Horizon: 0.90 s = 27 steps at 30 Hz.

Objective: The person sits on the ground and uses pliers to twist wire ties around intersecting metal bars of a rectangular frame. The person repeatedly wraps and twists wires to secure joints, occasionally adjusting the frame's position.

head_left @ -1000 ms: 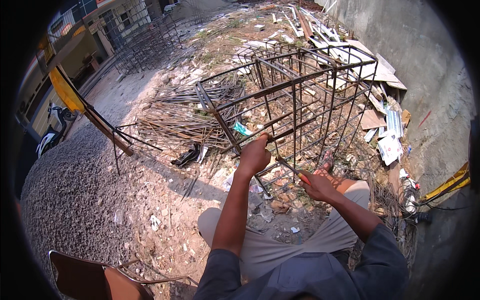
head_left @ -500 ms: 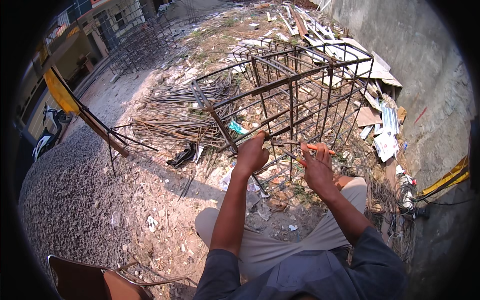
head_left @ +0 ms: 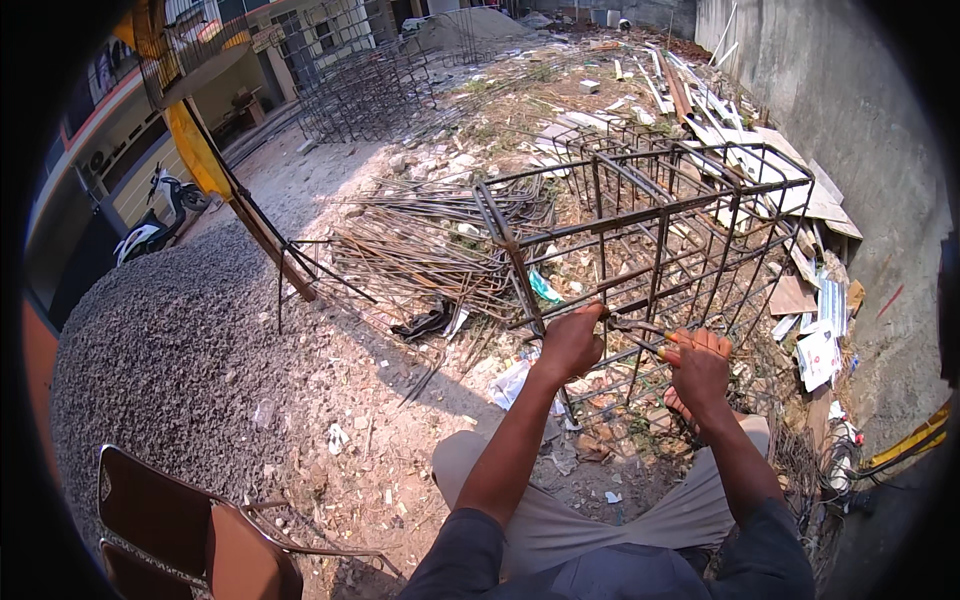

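Note:
A cage of dark rebar (head_left: 655, 212) stands in front of me, its long bars joined by square stirrups. My left hand (head_left: 573, 345) is closed at a bar on the cage's near side, and its fingers are mostly hidden behind the knuckles. My right hand (head_left: 703, 370) is wrapped round the orange handles of a pair of pincers (head_left: 640, 328). The jaws of the pincers point left, close to my left hand and among the bars. Whether wire sits in the jaws is too small to tell.
Loose bent rebar (head_left: 430, 245) lies left of the cage. A gravel heap (head_left: 170, 340) and a brown folding chair (head_left: 165, 505) are at the left. Boards and scrap (head_left: 790, 180) lie along the concrete wall (head_left: 850, 110). A scooter (head_left: 165, 215) stands at far left.
The view has swung left and up, so the scene sits lower and further right. My right hand's fingers have closed more tightly round the pincers, whose handles are closer together.

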Each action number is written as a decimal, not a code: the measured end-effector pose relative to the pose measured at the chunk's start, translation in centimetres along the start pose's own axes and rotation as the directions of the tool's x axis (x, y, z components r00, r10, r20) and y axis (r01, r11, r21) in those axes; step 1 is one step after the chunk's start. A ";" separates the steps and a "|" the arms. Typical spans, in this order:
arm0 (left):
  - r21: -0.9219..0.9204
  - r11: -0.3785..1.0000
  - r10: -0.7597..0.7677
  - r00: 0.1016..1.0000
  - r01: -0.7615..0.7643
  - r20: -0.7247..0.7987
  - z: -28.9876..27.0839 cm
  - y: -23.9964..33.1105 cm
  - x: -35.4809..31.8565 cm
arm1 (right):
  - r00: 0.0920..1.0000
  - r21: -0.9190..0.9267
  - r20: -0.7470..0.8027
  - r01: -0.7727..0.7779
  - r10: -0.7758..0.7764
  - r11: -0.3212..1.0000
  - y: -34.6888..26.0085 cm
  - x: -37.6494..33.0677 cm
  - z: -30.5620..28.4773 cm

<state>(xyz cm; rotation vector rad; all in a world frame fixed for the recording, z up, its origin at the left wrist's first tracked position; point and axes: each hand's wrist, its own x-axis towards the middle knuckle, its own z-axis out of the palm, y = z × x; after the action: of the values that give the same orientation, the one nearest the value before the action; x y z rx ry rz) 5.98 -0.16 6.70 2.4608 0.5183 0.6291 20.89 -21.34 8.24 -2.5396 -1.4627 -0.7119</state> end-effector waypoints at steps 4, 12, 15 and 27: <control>0.003 1.000 0.008 0.999 -0.008 0.035 0.6 0.4 0.2 | 0.994 0.104 -0.005 0.107 -0.107 0.989 3.5 0.5 2.5; -0.060 0.998 0.010 1.000 -0.010 -0.003 0.6 0.6 0.0 | 0.961 0.202 0.177 0.174 -0.211 0.964 6.3 3.6 4.5; -0.009 1.000 -0.005 1.000 0.005 0.018 0.8 0.2 0.3 | 0.969 0.235 0.051 0.225 -0.243 0.946 5.8 3.1 3.0; 0.098 0.983 0.162 0.981 -0.152 -0.105 2.6 -0.8 -0.4 | 0.330 0.252 0.702 -0.944 -0.632 -0.213 2.6 -2.4 2.5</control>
<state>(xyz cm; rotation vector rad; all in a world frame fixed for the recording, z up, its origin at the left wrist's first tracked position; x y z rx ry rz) 6.88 -0.75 4.19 2.5804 0.4052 0.8289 22.92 -23.76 5.29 -1.1726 -0.4349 1.8363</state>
